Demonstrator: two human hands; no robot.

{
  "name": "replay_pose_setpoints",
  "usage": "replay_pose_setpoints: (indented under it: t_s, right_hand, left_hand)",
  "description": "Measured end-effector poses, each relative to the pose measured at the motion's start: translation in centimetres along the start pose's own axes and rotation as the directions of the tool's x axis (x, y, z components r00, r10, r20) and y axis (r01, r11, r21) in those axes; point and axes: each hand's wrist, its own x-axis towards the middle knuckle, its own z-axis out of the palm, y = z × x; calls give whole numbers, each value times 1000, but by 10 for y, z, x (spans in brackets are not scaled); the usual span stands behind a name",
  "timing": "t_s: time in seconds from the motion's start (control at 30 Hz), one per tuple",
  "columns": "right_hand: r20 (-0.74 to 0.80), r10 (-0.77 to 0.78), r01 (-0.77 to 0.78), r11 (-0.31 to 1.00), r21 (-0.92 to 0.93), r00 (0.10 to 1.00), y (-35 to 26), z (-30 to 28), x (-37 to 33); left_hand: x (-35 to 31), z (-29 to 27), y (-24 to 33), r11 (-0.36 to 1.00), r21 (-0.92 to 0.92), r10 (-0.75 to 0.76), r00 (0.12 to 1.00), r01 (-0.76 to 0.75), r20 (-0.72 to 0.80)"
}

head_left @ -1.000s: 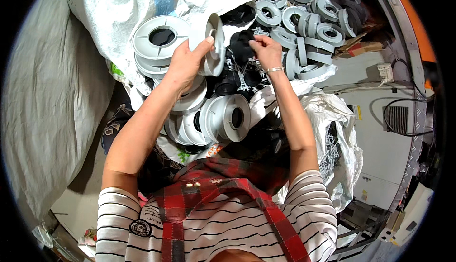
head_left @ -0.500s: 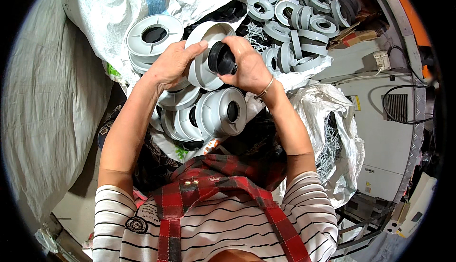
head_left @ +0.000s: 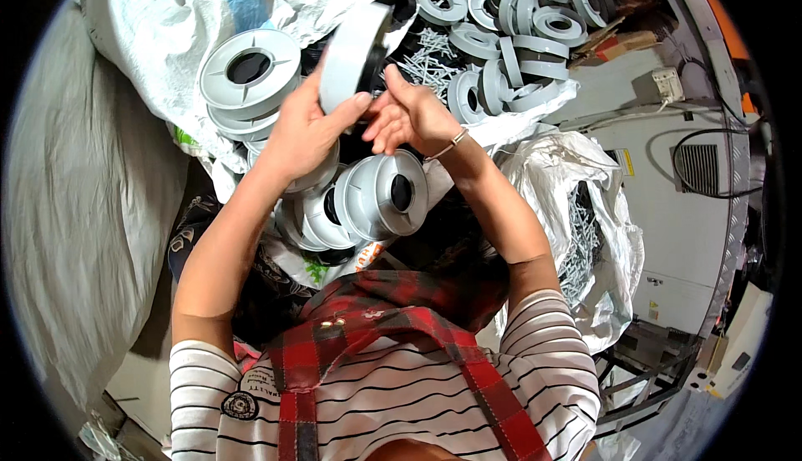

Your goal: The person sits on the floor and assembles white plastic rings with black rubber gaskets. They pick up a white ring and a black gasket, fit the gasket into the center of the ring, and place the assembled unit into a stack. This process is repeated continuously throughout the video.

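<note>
Now grey spool (head_left: 355, 56) tilted edge-on in left hand (head_left: 305, 131); right hand (head_left: 409, 114) released.

1. The spool (head_left: 355, 56) held up is pale grey with a black core.
2. The stacked spools (head_left: 249, 76) at the left are the same pale grey, with dark centre holes.
3. The spools in the pile (head_left: 510, 35) beyond are grey too.
4. The sack (head_left: 150, 18) is white, with a blue patch.
5. The apron (head_left: 376, 336) is red-and-black plaid.
6. The shirt (head_left: 535, 352) is white with thin black stripes.
7. The bracelet (head_left: 449, 145) is silver.
8. The cloth (head_left: 75, 235) at the left is plain grey.
</note>
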Motion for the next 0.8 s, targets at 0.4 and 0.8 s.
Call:
replay_pose_setpoints:
  t_s: [0.4, 0.8]
  right_hand:
    - [-739, -574, -439, 596, -672, 353, 90, -287, 89]
    - [362, -587, 555, 184, -811, 724, -2, -61, 31]
  left_hand:
    - [24, -64, -10, 436, 894, 478, 868, -103, -133]
    - [30, 4, -28, 702, -634, -433, 901, 324, -19]
